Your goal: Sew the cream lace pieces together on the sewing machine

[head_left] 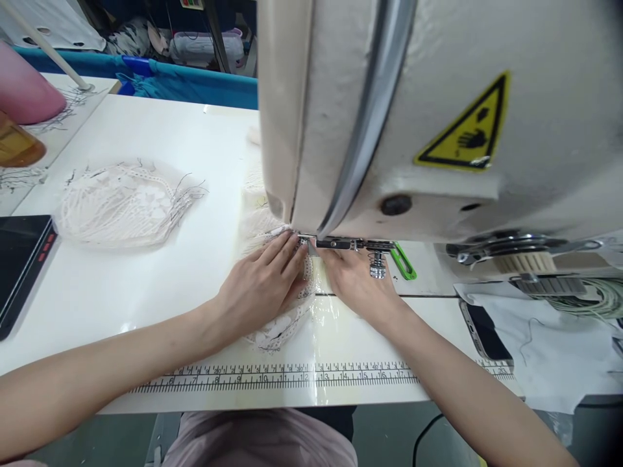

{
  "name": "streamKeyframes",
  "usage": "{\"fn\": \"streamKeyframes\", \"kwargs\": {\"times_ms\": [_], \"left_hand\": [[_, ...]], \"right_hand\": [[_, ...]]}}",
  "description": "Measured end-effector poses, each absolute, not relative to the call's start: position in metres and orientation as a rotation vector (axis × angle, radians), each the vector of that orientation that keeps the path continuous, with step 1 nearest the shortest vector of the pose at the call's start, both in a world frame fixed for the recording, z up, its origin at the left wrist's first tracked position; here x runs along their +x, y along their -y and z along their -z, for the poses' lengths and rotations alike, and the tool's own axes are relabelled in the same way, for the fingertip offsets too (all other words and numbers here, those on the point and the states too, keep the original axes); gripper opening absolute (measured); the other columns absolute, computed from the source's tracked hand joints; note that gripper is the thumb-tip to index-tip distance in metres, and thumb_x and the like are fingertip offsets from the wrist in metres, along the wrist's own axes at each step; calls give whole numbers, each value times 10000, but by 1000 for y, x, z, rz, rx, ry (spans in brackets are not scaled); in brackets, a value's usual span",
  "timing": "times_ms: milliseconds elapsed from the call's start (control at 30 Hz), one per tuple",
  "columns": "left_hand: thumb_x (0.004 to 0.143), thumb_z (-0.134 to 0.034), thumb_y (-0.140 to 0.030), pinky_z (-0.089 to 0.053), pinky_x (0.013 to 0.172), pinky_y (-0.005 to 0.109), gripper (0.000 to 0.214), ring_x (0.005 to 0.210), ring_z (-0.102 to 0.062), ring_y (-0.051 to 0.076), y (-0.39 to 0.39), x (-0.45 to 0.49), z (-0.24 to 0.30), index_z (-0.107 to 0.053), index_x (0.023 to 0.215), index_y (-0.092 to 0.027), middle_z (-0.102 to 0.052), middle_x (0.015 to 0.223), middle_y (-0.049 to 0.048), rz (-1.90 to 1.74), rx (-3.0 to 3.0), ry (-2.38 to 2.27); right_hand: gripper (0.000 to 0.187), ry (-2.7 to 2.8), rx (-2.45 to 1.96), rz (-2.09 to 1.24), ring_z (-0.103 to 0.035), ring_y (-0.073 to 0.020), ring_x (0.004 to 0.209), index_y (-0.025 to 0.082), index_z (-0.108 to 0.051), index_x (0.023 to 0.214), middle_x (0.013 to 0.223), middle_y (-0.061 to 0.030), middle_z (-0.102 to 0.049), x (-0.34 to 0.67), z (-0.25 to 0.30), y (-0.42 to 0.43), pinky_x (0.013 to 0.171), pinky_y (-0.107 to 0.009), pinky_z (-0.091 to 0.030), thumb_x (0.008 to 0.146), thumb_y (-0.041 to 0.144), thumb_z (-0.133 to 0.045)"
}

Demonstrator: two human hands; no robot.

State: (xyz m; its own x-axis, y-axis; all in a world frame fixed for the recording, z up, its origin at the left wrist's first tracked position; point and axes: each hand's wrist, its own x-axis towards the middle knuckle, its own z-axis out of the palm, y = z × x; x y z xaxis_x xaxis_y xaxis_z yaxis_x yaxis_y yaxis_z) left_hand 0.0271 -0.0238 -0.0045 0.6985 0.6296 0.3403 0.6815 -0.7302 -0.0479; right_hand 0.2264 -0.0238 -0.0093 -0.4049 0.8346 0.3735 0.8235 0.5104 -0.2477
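A strip of pale lace fabric (285, 327) lies under the head of the sewing machine (335, 130), its near end curling toward the table's front. My left hand (265, 275) rests flat on this lace, fingers stretched toward the presser foot area. On the other side of the needle area, my right hand (357, 279) lies low on the machine bed, partly behind the metal thread tension knob (377, 264). Its fingertips are hidden by the machine, so its grip does not show. The needle itself is also out of sight.
At left lies a bundle of pale lace (121, 204) with loose threads, near a black device (24, 272). A green thread snipper (403, 261) sits right of my right hand. Further right are a phone (485, 331) and white cloth (555, 350). A printed ruler (263, 378) runs along the front edge.
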Motion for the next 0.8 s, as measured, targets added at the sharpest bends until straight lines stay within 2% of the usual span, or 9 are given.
{"fn": "streamKeyframes", "kwargs": {"times_ms": [200, 367, 467, 533, 667, 800], "left_hand": [[975, -475, -332, -525, 977, 424, 430, 1242, -549, 322, 22, 27, 5, -584, 1260, -28, -596, 1309, 192, 445, -2721, 1062], [975, -488, -332, -536, 949, 404, 407, 1204, -582, 298, 21, 26, 3, -599, 1237, -42, -626, 1268, 181, 482, -2697, 1004], [959, -526, -286, -549, 902, 403, 313, 1117, -633, 274, 23, 24, -11, -639, 1170, -85, -669, 1213, 130, 499, -2676, 947], [952, -540, -267, -565, 803, 392, 247, 1000, -673, 248, 26, 20, -27, -664, 1109, -122, -713, 1116, 80, 489, -2715, 920], [942, -561, -271, -525, 612, 318, 180, 822, -678, 189, 36, 4, -50, -685, 987, -148, -734, 947, 36, 472, -2877, 615], [903, -612, -249, -473, 559, 286, 120, 895, -654, 189, 57, -19, -38, -679, 969, -175, -712, 1037, 30, 362, -2883, 258]], "right_hand": [[383, 2369, -1400, -29, -619, -245, 1024, 282, -557, 1289, 1039, -80, -687, 228, 11, 21, 956, -437, -440, 933, 162, -483], [381, 2354, -1372, 164, -615, -196, 836, 273, -580, 1237, 915, -45, -689, 231, 12, 24, 913, -408, -420, 911, 107, -476], [354, 2360, -1265, 306, -586, -157, 735, 245, -615, 1129, 951, -20, -701, 233, 8, 27, 830, -366, -413, 875, 50, -464], [337, 2394, -1138, 356, -563, -133, 692, 223, -629, 1029, 979, 2, -708, 233, 2, 27, 762, -340, -400, 843, 4, -452], [319, 2487, -824, 180, -574, -140, 805, 196, -623, 892, 912, 14, -704, 234, -5, 24, 726, -300, -407, 819, -38, -419], [314, 2528, -681, -121, -566, -168, 912, 189, -604, 832, 847, -7, -670, 235, -1, 20, 777, -317, -430, 798, -27, -378]]}}
